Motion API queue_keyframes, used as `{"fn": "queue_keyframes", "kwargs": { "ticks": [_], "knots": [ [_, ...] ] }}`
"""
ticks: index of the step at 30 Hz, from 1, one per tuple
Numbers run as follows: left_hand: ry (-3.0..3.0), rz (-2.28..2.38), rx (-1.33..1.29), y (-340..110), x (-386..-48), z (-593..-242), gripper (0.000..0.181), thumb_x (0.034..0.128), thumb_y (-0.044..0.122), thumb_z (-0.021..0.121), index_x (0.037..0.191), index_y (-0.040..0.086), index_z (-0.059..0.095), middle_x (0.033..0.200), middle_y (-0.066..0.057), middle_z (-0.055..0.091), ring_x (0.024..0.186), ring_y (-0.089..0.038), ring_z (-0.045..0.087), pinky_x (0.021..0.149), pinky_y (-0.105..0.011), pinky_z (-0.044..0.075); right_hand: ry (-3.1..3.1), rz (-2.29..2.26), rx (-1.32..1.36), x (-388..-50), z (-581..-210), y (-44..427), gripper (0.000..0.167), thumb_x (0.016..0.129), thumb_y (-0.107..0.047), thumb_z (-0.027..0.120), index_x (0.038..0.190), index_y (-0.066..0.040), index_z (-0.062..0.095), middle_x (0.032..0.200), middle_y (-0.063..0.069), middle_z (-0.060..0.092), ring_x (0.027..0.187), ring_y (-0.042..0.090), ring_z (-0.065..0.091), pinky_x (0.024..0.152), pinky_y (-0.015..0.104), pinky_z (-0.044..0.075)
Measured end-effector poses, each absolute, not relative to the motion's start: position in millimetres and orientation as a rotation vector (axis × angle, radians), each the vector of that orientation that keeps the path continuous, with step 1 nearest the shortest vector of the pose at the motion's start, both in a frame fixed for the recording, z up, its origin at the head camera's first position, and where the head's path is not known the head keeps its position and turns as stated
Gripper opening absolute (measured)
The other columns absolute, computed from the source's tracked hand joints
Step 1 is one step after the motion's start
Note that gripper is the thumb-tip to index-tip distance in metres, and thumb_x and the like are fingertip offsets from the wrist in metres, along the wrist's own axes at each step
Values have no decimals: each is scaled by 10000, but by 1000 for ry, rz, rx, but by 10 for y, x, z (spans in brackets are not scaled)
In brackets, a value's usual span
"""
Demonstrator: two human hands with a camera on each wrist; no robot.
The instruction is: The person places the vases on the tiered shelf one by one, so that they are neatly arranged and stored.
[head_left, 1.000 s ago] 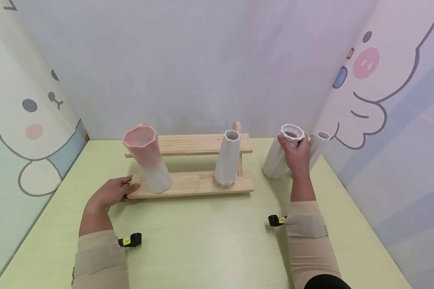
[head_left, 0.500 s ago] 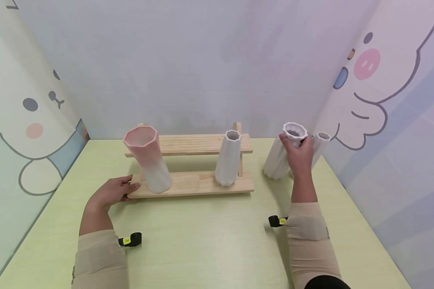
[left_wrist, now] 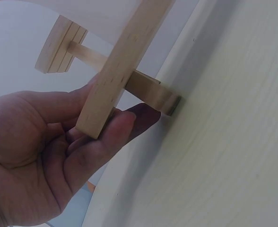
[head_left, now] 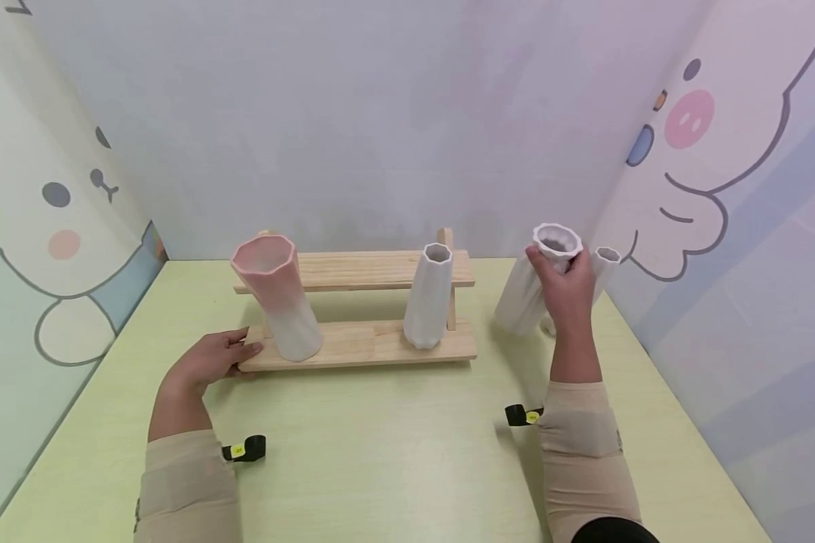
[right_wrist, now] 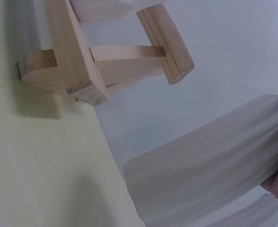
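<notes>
Between thumb and fingers, my left hand [head_left: 212,360] pinches the left end of the lower board of a two-tier wooden shelf [head_left: 363,343]. In the left wrist view, thumb and fingers lie on opposite faces of that board [left_wrist: 113,75]. A pink-and-white vase [head_left: 287,309] stands on the lower board near this hand, and a slim white vase [head_left: 429,298] stands toward its right end. My right hand [head_left: 569,294] grips a white ribbed vase [head_left: 518,298] near its flared rim. The right wrist view shows the vase's fluted body [right_wrist: 214,156] tilted, its base near the table.
Just right of the gripped vase stands another slim white vase [head_left: 606,264], partly hidden by my right hand. A small pale object [head_left: 548,326] shows beside my right wrist. The wall [head_left: 380,136] rises behind the shelf, and the table [head_left: 380,452] spreads in front.
My right hand and the ribbed vase's rim have shifted slightly right and up. The left hand, the shelf and the vases on it stay in place.
</notes>
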State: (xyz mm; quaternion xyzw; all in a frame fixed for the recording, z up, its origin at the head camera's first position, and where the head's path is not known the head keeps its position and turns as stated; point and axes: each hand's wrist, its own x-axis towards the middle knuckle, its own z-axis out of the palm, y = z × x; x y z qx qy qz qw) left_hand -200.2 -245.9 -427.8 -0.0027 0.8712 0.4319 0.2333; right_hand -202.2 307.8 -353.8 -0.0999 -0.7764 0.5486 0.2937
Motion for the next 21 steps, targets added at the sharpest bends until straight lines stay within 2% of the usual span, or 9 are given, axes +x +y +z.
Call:
{"fn": "queue_keyframes", "kwargs": {
  "ticks": [10,21],
  "knots": [
    [2397,1173,-10,-2478,-2018,-4297,897,946,544,572,1556,35,155,1481,-272,418,1006,-188,693,1088,-671,271,-2096,1477,-250,-1910,-3375,2988,704,771,-482,813,1350,-195,533,1241,20,599,1117,119,551,989,376,463],
    [2411,1156,10,-2465,-2007,-4278,889,954,537,563,1552,19,156,1470,-285,426,1018,-212,696,1090,-670,270,-2129,1479,-248,-1847,-3315,2932,689,783,-448,813,1359,-194,531,1251,35,602,1103,115,551,962,356,471]
  ]
}}
